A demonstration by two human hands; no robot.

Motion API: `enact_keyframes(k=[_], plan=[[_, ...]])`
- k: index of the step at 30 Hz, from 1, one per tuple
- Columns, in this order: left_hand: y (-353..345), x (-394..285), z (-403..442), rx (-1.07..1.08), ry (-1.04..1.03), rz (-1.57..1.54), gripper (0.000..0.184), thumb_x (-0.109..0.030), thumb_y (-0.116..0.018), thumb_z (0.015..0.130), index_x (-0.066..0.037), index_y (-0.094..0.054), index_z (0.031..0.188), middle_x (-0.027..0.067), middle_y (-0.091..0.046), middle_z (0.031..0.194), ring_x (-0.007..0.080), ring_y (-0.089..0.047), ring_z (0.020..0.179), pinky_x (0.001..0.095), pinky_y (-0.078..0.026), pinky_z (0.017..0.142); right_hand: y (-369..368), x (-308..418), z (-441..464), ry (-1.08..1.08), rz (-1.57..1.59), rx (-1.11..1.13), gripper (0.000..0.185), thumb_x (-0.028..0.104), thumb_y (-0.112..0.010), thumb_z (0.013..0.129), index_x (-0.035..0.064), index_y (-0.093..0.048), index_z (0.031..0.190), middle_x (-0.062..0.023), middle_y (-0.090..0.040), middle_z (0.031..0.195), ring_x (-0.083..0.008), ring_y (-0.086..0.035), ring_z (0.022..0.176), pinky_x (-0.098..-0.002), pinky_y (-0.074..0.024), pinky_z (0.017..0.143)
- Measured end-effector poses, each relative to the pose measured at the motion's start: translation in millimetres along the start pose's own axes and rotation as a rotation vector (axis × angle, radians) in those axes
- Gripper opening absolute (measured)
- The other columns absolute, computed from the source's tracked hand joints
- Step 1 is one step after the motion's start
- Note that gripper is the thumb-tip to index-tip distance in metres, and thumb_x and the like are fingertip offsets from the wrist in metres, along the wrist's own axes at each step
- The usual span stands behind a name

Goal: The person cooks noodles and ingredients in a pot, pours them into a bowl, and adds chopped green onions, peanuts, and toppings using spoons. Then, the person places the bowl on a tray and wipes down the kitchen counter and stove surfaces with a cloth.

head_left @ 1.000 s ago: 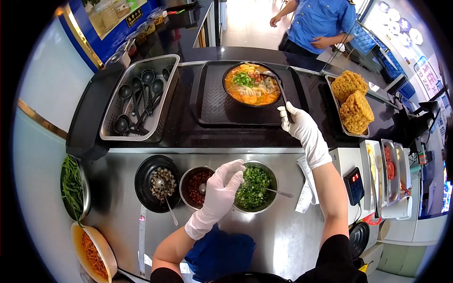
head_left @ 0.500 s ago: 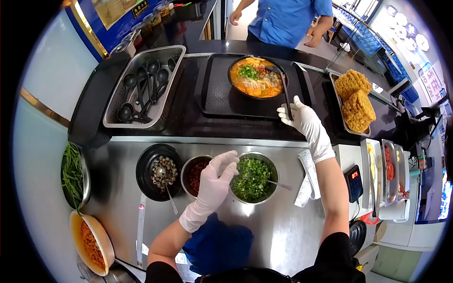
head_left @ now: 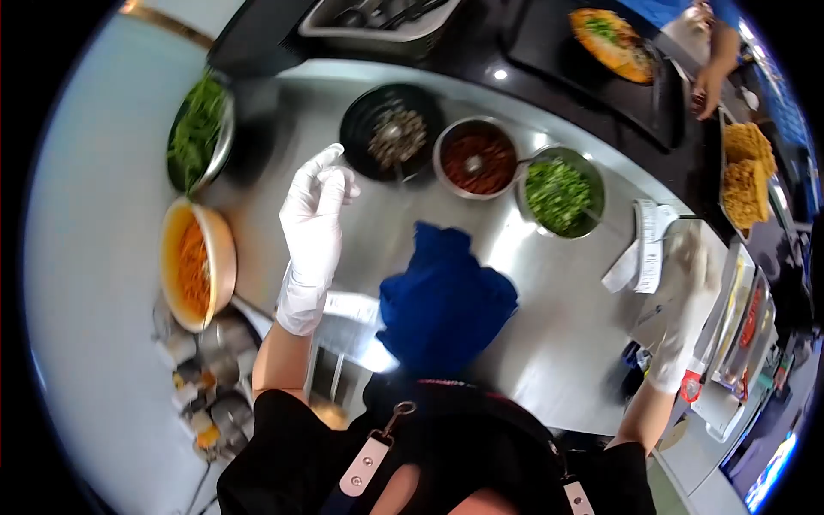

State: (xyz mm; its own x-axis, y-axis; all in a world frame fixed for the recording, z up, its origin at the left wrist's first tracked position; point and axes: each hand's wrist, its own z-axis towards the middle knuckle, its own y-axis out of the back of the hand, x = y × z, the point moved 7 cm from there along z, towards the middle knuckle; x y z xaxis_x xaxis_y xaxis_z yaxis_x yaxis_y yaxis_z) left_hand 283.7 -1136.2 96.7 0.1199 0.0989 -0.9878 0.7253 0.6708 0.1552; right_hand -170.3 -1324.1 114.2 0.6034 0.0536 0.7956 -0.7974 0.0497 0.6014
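Observation:
My left hand (head_left: pixel 314 219), in a white glove, is raised over the steel counter (head_left: pixel 558 330), just below the black bowl of pale pieces (head_left: pixel 395 133). Its fingers are curled with the thumb and index finger apart, and nothing shows in them. At the right, my gloved right hand (head_left: pixel 689 296) is blurred by motion beside the white receipts (head_left: pixel 639 249); its fingers are smeared. The bowl of noodle soup (head_left: pixel 611 45) sits on the black tray (head_left: pixel 549 43), with a dark spoon handle at its right side.
Bowls of red topping (head_left: pixel 479 160) and chopped greens (head_left: pixel 558 196) stand beside the black bowl. A blue cloth (head_left: pixel 448 296) lies in front. Leafy greens (head_left: pixel 196 137) and shredded carrot (head_left: pixel 194 266) are at left. Fried noodle blocks (head_left: pixel 747 176) and another person's hand (head_left: pixel 708 90) are at upper right.
The view has swung down and turned. My right hand has let go of the spoon and moved away from the soup toward the right side. My left hand has moved left, away from the chopped greens.

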Motion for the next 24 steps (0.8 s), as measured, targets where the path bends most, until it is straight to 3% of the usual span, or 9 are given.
enact_keyframes(k=[2, 6, 10, 12, 15, 17, 20, 23, 24], plan=[[36.6, 9.3, -32.6, -0.095, -0.009, 0.011, 0.023, -0.005, -0.056, 0.095, 0.002, -0.059, 0.117, 0.0018, -0.06, 0.091, 0.0061, -0.053, 0.076, 0.0213, -0.045, 0.074, -18.3, -29.7, -65.3, -0.22, 0.145, 0.172, 0.022, 0.018, -0.058, 0.096, 0.0026, -0.067, 0.107, -0.0099, -0.068, 0.106, -0.014, -0.061, 0.094, -0.0269, -0.0484, 0.083], [59.9, 74.5, -121.6, 0.068, -0.038, 0.398, 0.015, -0.008, -0.061, 0.093, -0.004, -0.066, 0.107, 0.0033, -0.065, 0.089, 0.0112, -0.06, 0.077, 0.0266, -0.049, 0.073, -113.6, -70.5, -179.6, 0.116, 0.054, 0.495, 0.022, 0.009, -0.065, 0.09, 0.0041, -0.066, 0.111, -0.0061, -0.067, 0.095, -0.0143, -0.061, 0.075, -0.0307, -0.0506, 0.069], [44.2, 111.3, -215.0, 0.231, -0.121, 0.718, 0.015, -0.013, -0.069, 0.084, -0.01, -0.069, 0.099, 0.0113, -0.066, 0.09, 0.0201, -0.066, 0.071, 0.0331, -0.052, 0.065, -175.4, -55.6, -234.5, 0.122, -0.109, 0.519, 0.029, 0.005, -0.067, 0.085, 0.0043, -0.065, 0.113, -0.0109, -0.064, 0.09, -0.0202, -0.062, 0.073, -0.0305, -0.0511, 0.068], [76.9, 144.1, -228.6, 0.093, -0.113, 0.797, 0.012, -0.014, -0.066, 0.087, -0.008, -0.069, 0.097, 0.0091, -0.066, 0.09, 0.0177, -0.065, 0.071, 0.0322, -0.051, 0.064, -199.2, -40.1, -245.8, 0.146, -0.124, 0.52, 0.03, 0.004, -0.067, 0.084, 0.0036, -0.064, 0.113, -0.0124, -0.063, 0.09, -0.0222, -0.063, 0.075, -0.0303, -0.0512, 0.068], [181.7, 221.5, -224.9, -0.494, 0.41, 0.281, 0.026, -0.021, -0.058, 0.094, -0.002, -0.062, 0.112, 0.008, -0.067, 0.094, 0.0189, -0.064, 0.072, 0.0322, -0.051, 0.062, -246.4, 21.0, -261.3, 0.328, 0.092, 0.708, 0.027, 0.003, -0.065, 0.085, 0.0027, -0.064, 0.111, -0.0129, -0.064, 0.09, -0.0235, -0.065, 0.079, -0.0311, -0.0519, 0.072], [207.2, 250.2, -219.7, -0.624, 0.764, -0.17, 0.04, -0.025, -0.051, 0.098, 0.002, -0.051, 0.127, 0.0141, -0.066, 0.106, 0.0252, -0.065, 0.084, 0.0346, -0.053, 0.074, -302.1, 48.8, -280.0, 0.28, 0.305, 0.878, 0.029, 0.006, -0.064, 0.085, 0.0021, -0.063, 0.113, -0.0164, -0.066, 0.105, -0.0291, -0.066, 0.094, -0.0328, -0.0512, 0.084], [216.2, 282.2, -205.4, -0.573, 0.84, -0.442, 0.038, -0.028, -0.05, 0.098, 0.002, -0.053, 0.122, 0.0157, -0.067, 0.105, 0.0282, -0.066, 0.091, 0.037, -0.052, 0.084, -400.3, 74.5, -318.0, 0.482, 0.294, 1.039, 0.06, 0.02, -0.068, 0.081, 0.0026, -0.049, 0.135, -0.0191, -0.058, 0.128, -0.0332, -0.05, 0.124, -0.0378, -0.04, 0.102], [228.9, 291.8, -186.2, -0.514, 0.788, -0.612, 0.042, -0.031, -0.046, 0.1, 0.002, -0.049, 0.125, 0.0197, -0.061, 0.118, 0.0316, -0.06, 0.107, 0.0409, -0.048, 0.094, -451.9, 102.7, -348.8, 0.443, -0.012, 1.125, 0.059, 0.027, -0.068, 0.078, 0.0015, -0.054, 0.129, -0.0215, -0.066, 0.108, -0.0367, -0.063, 0.101, -0.0403, -0.0496, 0.088], [239.4, 314.7, -176.2, -0.455, 0.758, -0.769, 0.043, -0.032, -0.043, 0.1, 0.002, -0.049, 0.125, 0.0208, -0.058, 0.123, 0.033, -0.058, 0.112, 0.0424, -0.046, 0.097, -461.5, 101.4, -357.4, 0.328, -0.019, 1.178, 0.043, 0.017, -0.07, 0.078, 0.0044, -0.063, 0.119, -0.0179, -0.07, 0.099, -0.0242, -0.069, 0.088, -0.0333, -0.0521, 0.08]])
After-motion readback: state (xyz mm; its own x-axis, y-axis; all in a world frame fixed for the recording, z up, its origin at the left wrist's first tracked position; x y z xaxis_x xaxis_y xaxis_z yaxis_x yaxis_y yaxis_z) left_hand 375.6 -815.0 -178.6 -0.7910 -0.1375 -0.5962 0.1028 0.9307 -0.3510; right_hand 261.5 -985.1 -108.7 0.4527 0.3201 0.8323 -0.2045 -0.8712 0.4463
